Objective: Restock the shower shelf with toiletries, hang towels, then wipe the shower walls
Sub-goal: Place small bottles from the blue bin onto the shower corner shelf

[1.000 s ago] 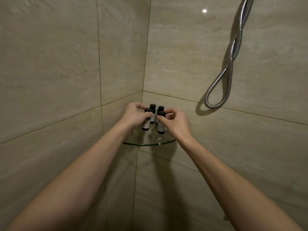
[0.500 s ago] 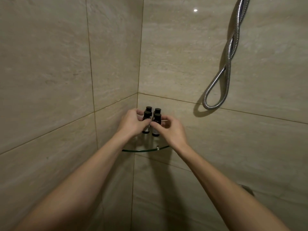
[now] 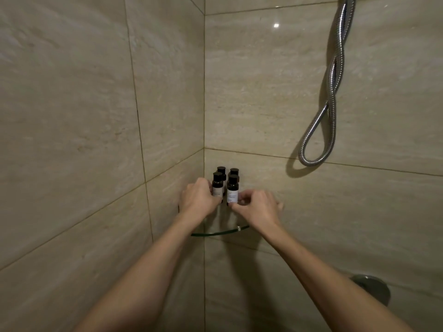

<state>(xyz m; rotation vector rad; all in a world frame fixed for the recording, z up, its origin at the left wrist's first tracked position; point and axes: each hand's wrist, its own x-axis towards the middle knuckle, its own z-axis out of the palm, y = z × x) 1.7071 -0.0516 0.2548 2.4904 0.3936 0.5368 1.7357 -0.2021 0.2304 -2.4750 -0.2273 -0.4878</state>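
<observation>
Toiletry bottles (image 3: 225,183), four with dark caps, stand clustered at the glass shelf's (image 3: 215,233) back corner. Our left hand (image 3: 199,200) grips the front-left bottle (image 3: 217,188); our right hand (image 3: 257,207) pinches the front-right bottle (image 3: 232,191) near its base.

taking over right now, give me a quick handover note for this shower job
Left hand grips the front left bottle; right hand pinches the front right bottle.
Back left bottle and back right bottle stand behind them, all upright in the corner on the glass shelf, it seems.
Done: four bottles placed.
Left: let go, hang towels (none in view), wipe the walls.
</observation>
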